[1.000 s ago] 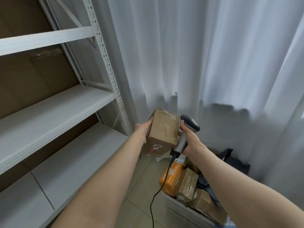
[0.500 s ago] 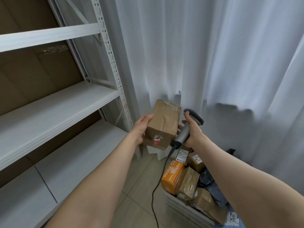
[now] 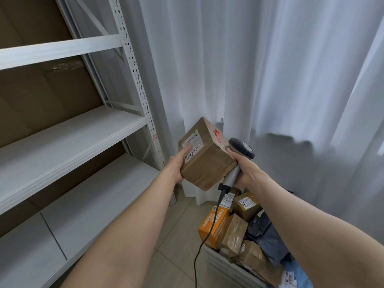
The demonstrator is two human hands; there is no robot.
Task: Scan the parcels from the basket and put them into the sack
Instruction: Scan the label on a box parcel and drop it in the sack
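Head view. White curtains (image 3: 259, 80) hang in folds across the upper centre and right of the frame. A white metal shelving unit (image 3: 68, 138) with brown backing fills the left side. Pale floor tiles (image 3: 176, 246) show at lower centre.

At mid-frame both forearms reach forward. The left hand (image 3: 176, 163) grasps a brown cardboard parcel (image 3: 207, 163) held in the air and tilted, well above the floor. The thumb lies on the upper left face, over a white shipping label (image 3: 192, 142) with handwritten digits; the other fingers are hidden behind the parcel. A small red sticker (image 3: 217, 133) marks the parcel's upper right face.

The right hand (image 3: 247, 173) is closed around the grey handle of a barcode scanner (image 3: 242, 147), whose dark head stands just right of the parcel's upper corner. One finger of this hand touches the parcel's right edge. A black cable (image 3: 207, 231) runs from the handle's base down to the bottom edge of the frame.

At lower right stands a white basket (image 3: 220, 265) heaped with parcels: an orange carton (image 3: 212, 227) at its left end, a taped brown packet (image 3: 233, 231) leaning on it, a labelled brown box (image 3: 246, 205) behind, and a dark grey mailing bag (image 3: 264, 231) to the right.
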